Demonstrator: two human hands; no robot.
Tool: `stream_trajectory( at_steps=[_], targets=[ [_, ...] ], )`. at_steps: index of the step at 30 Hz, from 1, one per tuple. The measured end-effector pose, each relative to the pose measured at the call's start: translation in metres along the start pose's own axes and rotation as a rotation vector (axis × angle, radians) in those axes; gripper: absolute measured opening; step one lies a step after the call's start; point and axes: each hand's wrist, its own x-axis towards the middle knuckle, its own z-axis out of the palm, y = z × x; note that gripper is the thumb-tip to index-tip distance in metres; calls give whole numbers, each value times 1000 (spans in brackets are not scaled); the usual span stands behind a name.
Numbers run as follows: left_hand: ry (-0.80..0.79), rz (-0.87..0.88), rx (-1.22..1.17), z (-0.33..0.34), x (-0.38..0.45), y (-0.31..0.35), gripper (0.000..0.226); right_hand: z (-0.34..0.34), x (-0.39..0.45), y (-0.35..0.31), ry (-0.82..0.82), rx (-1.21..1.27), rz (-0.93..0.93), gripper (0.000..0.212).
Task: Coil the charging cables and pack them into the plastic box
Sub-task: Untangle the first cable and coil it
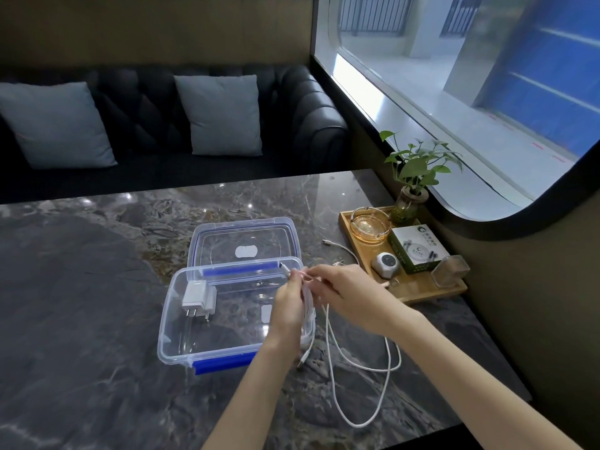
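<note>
white cable [328, 339] partly hidden by left hand [289, 306]

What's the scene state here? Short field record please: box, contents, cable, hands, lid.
box: clear plastic box, open, on marble table
contents: white charger plug only
cable: white cable, partly gathered, long loops trailing on the table
left hand: grips gathered cable over the box's right edge
right hand: pinches cable near its end
lid: lid lying behind box
</note>
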Motion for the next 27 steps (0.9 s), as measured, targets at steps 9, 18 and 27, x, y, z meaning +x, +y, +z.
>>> stream_trajectory(
  at_steps=[9,18,27],
  targets=[
    [-56,-42,-692,-12,9,23,49,30,-23,-5,100,354,123,17],
    [-614,-22,-936,-20,4,15,29,47,-17,-2,132,1667,553,17],
    [-232,-117,-650,-19,-5,16,62,57,-17,-3,249,1318,463,24]
  ],
)
